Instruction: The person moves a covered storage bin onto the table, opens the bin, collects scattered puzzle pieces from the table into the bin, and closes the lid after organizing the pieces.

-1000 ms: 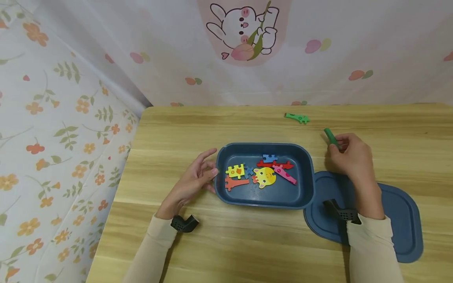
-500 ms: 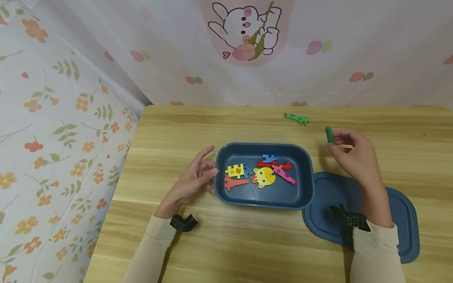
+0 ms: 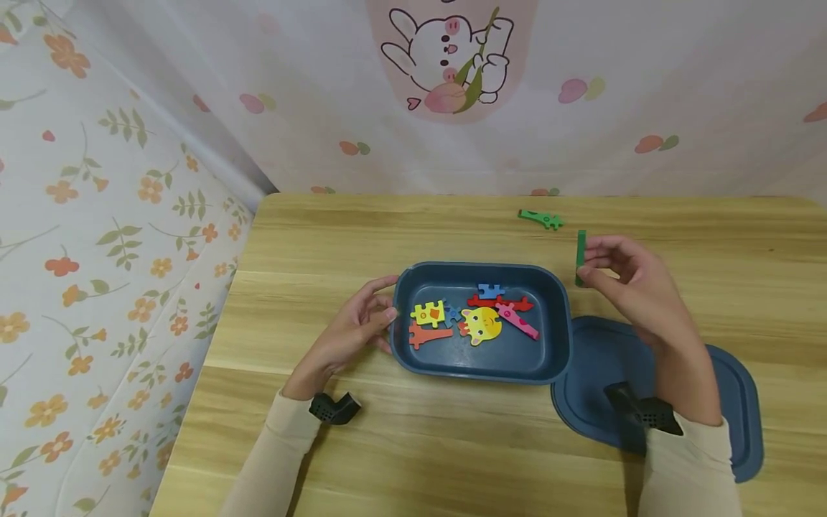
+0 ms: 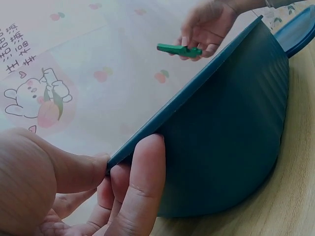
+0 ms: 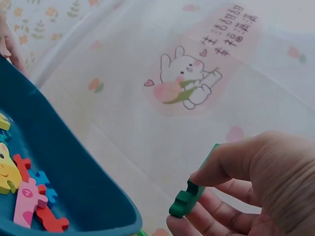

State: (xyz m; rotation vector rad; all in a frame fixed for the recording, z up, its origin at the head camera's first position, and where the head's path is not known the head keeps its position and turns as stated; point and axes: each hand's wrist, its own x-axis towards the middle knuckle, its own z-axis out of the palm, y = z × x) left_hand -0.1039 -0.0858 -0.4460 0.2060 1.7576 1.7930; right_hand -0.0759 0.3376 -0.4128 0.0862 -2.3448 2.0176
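My right hand (image 3: 636,280) pinches a green puzzle piece (image 3: 581,257) between thumb and fingers, above the table to the right of the blue plastic box (image 3: 481,368). In the right wrist view the knobbed end of this green piece (image 5: 186,200) shows below the thumb. My left hand (image 3: 354,323) holds the box's left end, thumb at the rim (image 4: 147,129) and fingers against the outer wall. Inside the box lie a yellow giraffe-head piece (image 3: 483,325), a yellow square piece (image 3: 429,314), an orange piece (image 3: 431,334), a pink piece (image 3: 518,321), and red and blue pieces.
Another green puzzle piece (image 3: 541,219) lies near the table's back edge. The blue lid (image 3: 594,388) lies flat to the right of the box, partly under my right forearm. A patterned curtain (image 3: 291,108) hangs behind the wooden table (image 3: 413,445).
My right hand has moved a little left with the green piece, which has turned from slanted to upright in the head view. The left hand stays at the box's end.
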